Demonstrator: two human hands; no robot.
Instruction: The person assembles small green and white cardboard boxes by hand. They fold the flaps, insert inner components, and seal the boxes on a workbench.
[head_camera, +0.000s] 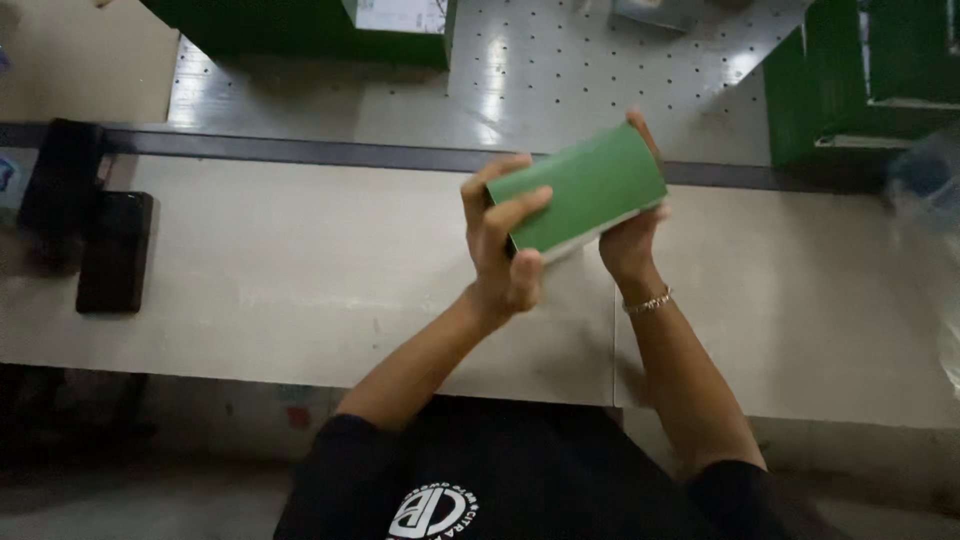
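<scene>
A flat green box (585, 187) with a pale lower edge is held above the grey worktable (300, 270), tilted up to the right. My left hand (500, 255) grips its near left end, fingers curled over the top face. My right hand (632, 235) supports it from below and behind at the right end, a fingertip showing over the far corner. A thin bracelet circles my right wrist.
Two black rectangular objects (115, 250) lie at the table's left. Beyond a dark strip, a perforated metal surface (560, 70) carries green boxes (300, 30) at the back and a stack of green boxes (870, 80) at the right. Clear plastic (930, 180) sits far right.
</scene>
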